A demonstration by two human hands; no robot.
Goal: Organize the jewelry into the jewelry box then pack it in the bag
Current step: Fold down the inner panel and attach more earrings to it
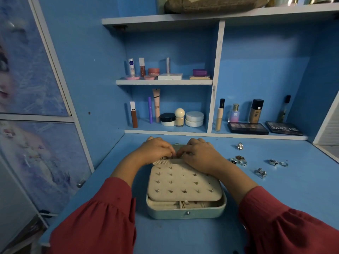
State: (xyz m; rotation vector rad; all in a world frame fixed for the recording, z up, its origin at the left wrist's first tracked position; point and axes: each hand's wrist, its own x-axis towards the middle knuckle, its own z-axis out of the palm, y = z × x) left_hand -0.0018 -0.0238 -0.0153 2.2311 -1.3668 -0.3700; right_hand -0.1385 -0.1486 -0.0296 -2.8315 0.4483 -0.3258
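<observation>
Nearest the front edge of the blue tabletop (183, 235) sits the jewelry box (186, 210), pale green, its clasp side facing the person. That puts its open compartments within easy reach. A cream earring panel (183, 182) lies tilted across the box, studded with rows of earring posts (185, 191); several holes are still bare, so I judge the earring stage unfinished. Beneath the panel's near edge a strip of the lower tray (183, 203) shows.

At the far end of the panel both hands meet. The left hand (156, 150) and right hand (200, 154) have their fingers curled down and drawn together at one spot near the panel's far edge, by a gathered pocket (162, 163). They seem to be pinching something small there, perhaps an earring or its backing. What it is cannot be told, since the knuckles hide it. Two hands on one piece suggests fiddly work: one steadies, the other fits.

Toward the right side of the tabletop, well apart from the box, lie the rings (240, 161), with more (278, 163) farther right. They are spread out singly, probably so each is easy to pick up.

Behind the tabletop's far edge, cosmetics (194, 119) stand on the shelves. No bag can be made out for certain.
</observation>
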